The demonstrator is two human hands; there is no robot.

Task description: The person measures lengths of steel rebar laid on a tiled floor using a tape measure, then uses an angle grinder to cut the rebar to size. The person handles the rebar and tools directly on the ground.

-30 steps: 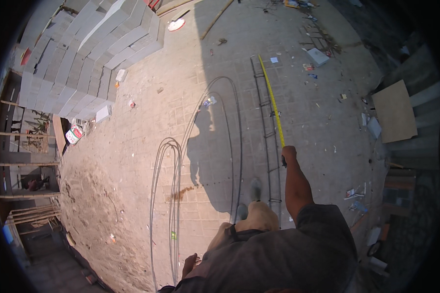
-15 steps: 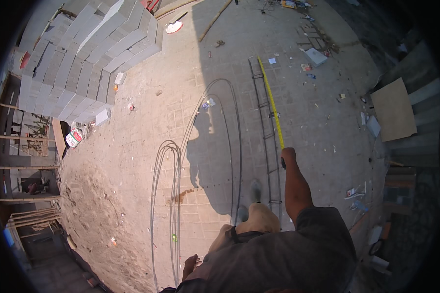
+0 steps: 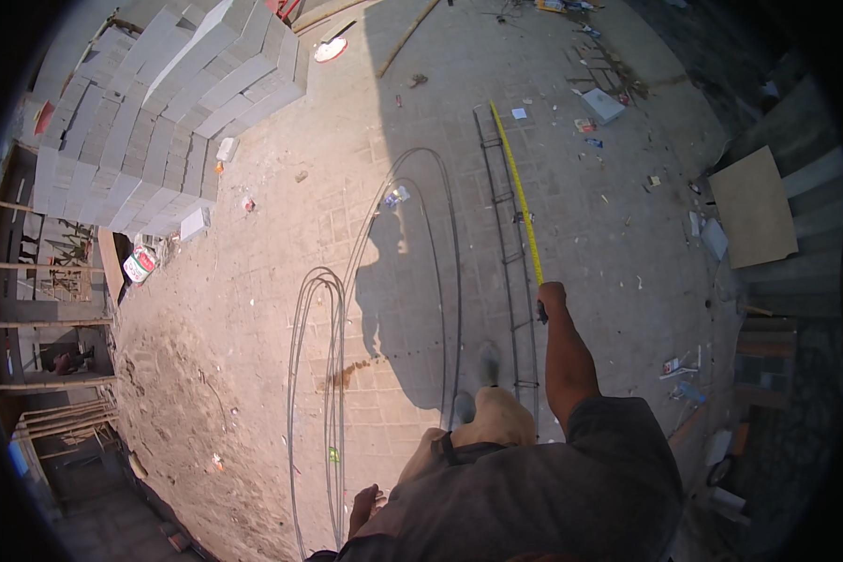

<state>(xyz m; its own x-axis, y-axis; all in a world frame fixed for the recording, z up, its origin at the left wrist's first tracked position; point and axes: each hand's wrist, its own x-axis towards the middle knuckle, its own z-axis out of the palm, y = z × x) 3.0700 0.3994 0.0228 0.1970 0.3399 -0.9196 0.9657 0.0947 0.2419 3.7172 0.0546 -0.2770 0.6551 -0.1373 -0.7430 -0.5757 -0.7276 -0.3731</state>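
There is a single view, from a wide fisheye camera worn on the person's head, looking steeply down from standing height at a paved yard [image 3: 281, 272]. The ground lies well below the lens. The person's own shoulders fill the 6 o'clock edge, with the right hand [image 3: 551, 298] reaching up toward 1 o'clock. Straight lines bow near the rim: a stack of grey blocks [image 3: 150, 122] curves at 10 o'clock, and a flat board [image 3: 754, 208] sits at 3 o'clock.

A round red-and-white can [image 3: 140, 264] lies on the ground beside the grey block stack [image 3: 150, 112]. A red-rimmed white round sign [image 3: 331, 50] lies near the stack's far end — small scraps of packaging [image 3: 584, 125] dot the paving.
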